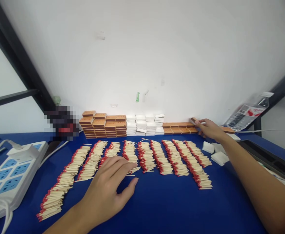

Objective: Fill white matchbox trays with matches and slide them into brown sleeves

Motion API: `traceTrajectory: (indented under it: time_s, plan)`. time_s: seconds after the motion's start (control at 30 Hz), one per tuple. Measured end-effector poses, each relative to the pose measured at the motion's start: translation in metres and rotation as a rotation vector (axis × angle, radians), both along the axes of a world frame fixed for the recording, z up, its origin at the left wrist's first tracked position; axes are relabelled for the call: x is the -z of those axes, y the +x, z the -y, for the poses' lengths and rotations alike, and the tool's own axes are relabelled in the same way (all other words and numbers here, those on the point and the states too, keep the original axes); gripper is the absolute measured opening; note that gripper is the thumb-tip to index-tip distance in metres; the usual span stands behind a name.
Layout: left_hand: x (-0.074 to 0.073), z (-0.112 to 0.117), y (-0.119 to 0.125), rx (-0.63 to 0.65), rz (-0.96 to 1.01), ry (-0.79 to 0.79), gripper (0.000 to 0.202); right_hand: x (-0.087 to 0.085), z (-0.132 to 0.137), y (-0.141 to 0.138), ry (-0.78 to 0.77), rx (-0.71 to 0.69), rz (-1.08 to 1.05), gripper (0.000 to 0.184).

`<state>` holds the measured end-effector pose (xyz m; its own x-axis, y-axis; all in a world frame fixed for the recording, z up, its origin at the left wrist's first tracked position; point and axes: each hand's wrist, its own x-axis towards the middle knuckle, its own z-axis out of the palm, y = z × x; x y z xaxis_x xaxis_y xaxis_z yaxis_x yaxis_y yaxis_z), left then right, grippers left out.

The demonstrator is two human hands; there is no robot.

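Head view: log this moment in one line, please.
left hand: open over match rows | right hand: holding matchbox at low orange row's right end | by wall: stacked white boxes

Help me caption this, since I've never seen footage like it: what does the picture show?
No machine here: one person works bare-handed, seen from a camera worn on their head, looking forward and down. On the blue table lie rows of red-tipped matches; behind them stand stacked orange-brown matchboxes and small white boxes. A power strip sits at left, a plastic bottle at right. The right hand grips a single matchbox. The left hand, open and apparently empty, is over the matches; whether it touches them is unclear.
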<state>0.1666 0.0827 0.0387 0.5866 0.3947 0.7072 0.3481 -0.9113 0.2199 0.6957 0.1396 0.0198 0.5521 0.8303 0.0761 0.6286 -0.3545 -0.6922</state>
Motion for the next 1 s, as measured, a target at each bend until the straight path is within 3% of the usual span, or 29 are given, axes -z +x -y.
traceTrajectory:
  time_s: [0.17,0.33,0.57,0.8,1.0]
  plan:
    - [-0.001,0.0,0.0,0.005,0.001,-0.011,0.026,-0.006,0.004,-0.006,0.001,-0.02,-0.037,0.04]
    - [-0.001,0.0,0.0,0.01,-0.011,-0.006,0.024,-0.005,0.004,-0.007,0.011,-0.017,-0.071,0.035]
    - [0.0,0.001,0.0,0.012,-0.02,-0.016,0.024,-0.015,0.017,0.009,-0.026,-0.028,-0.068,0.038]
    - [0.001,0.0,-0.001,0.026,-0.019,-0.019,0.025,-0.027,0.034,0.014,-0.164,-0.226,-0.157,0.059]
    - [0.0,0.001,-0.001,0.024,-0.021,-0.022,0.025,-0.031,0.035,0.001,-0.195,-0.276,-0.219,0.056]
